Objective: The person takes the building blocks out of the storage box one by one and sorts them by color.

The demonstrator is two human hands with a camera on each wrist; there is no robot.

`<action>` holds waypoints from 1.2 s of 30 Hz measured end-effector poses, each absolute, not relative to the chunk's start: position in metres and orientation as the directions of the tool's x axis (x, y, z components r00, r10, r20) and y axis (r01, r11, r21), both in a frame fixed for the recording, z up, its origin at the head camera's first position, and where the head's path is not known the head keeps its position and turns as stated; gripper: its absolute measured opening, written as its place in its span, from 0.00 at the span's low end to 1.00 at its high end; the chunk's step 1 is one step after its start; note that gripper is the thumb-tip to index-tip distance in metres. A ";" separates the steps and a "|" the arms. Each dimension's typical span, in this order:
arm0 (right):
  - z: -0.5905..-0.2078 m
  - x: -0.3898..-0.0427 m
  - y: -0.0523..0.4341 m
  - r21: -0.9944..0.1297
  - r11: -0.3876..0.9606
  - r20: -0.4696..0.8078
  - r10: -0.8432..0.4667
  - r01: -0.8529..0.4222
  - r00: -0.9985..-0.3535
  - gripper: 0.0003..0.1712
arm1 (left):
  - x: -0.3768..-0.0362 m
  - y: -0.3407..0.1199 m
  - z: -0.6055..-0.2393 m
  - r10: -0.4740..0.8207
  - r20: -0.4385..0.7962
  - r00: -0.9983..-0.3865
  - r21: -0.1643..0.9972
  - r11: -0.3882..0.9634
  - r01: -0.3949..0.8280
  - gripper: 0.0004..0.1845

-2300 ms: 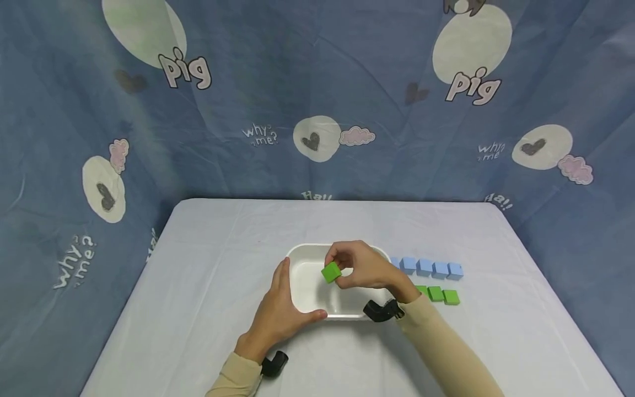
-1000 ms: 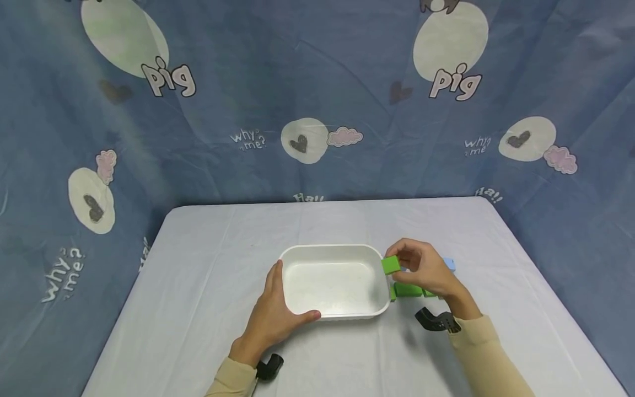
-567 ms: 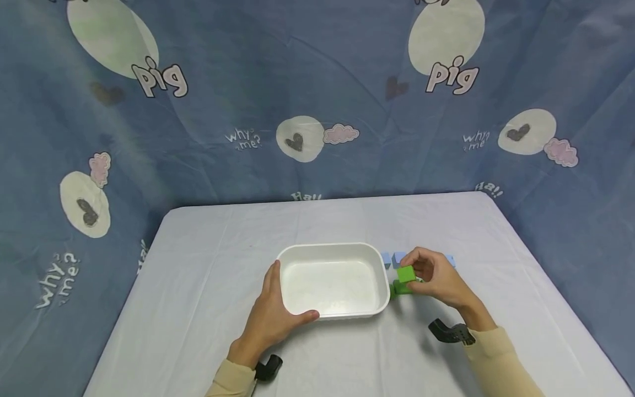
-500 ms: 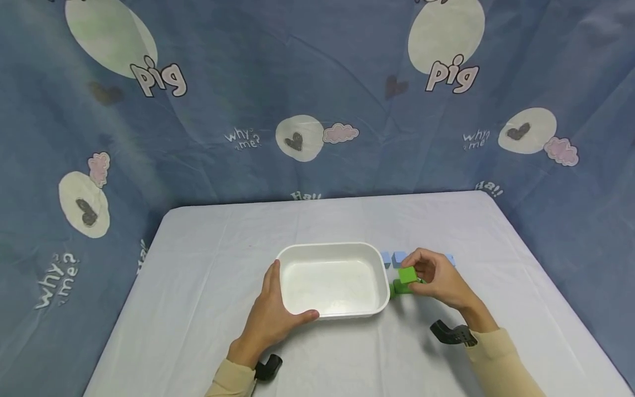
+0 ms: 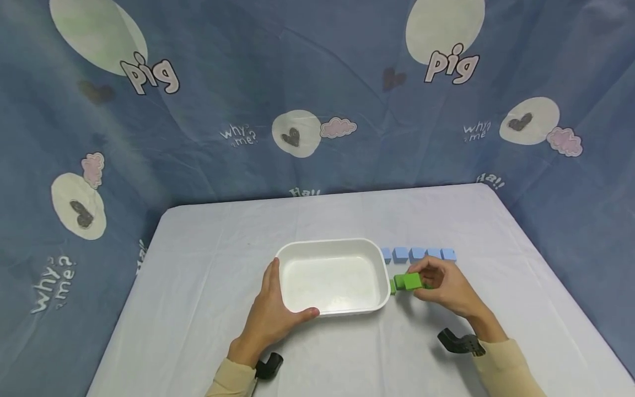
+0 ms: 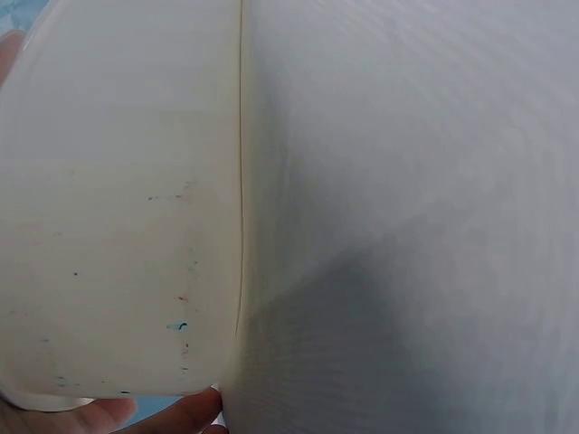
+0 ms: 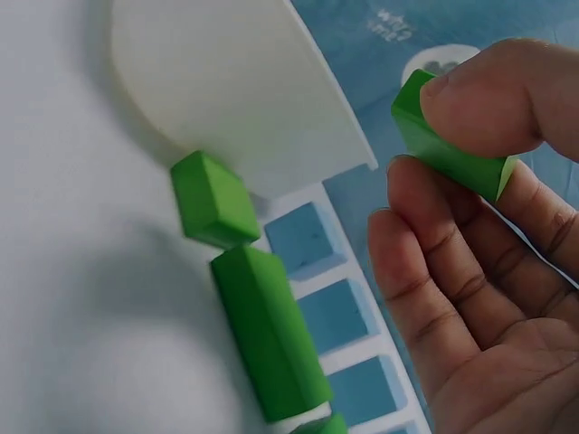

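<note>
In the head view my left hand (image 5: 273, 314) grips the near left corner of a white rectangular tray (image 5: 334, 242), fingers along its left end and thumb on the near rim. Nothing lies in the tray. The left wrist view shows its outer wall (image 6: 118, 226) close up. To the right of the tray, my right hand (image 5: 448, 286) pinches a green block (image 7: 452, 149) between thumb and fingers, raised off the table. Below it, on the cloth, lie a green cube (image 7: 217, 203) beside the tray and a longer green piece (image 7: 271, 334), with another green block partly cut off.
A row of several blue blocks (image 5: 416, 254) stands behind the green ones, right of the tray. White cloth covers the table (image 5: 223, 237). A blue printed curtain (image 5: 208, 154) hangs behind it.
My right hand has carried the green block from above the tray to its right, then lower toward the other green blocks. The blue row shows more fully. My left hand stays on the tray.
</note>
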State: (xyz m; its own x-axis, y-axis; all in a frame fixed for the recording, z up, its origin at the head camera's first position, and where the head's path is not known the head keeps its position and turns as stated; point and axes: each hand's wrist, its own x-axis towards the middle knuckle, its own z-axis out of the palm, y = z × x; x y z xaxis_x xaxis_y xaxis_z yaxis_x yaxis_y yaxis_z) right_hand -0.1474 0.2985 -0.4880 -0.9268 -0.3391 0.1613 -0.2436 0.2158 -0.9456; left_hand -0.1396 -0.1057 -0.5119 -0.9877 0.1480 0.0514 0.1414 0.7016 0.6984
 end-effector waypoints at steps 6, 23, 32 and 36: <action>-0.491 -0.147 0.301 -0.942 0.225 0.166 -0.335 -0.250 -0.927 0.21 | -0.142 -0.107 -0.510 0.145 0.057 -0.988 0.696 0.704 0.143 0.77; -0.507 -0.154 0.288 -0.925 0.364 0.020 -0.245 -0.111 -0.969 0.21 | -0.145 -0.107 -0.511 0.146 0.066 -0.987 0.705 0.693 0.150 0.77; -0.510 -0.145 0.290 -0.912 0.404 -0.010 -0.211 -0.078 -0.977 0.21 | -0.137 -0.105 -0.513 0.148 0.023 -0.989 0.702 0.702 0.121 0.78; -0.509 -0.149 0.293 -0.904 0.419 0.007 -0.181 -0.084 -0.983 0.20 | -0.138 -0.105 -0.510 0.142 0.047 -0.989 0.705 0.697 0.133 0.78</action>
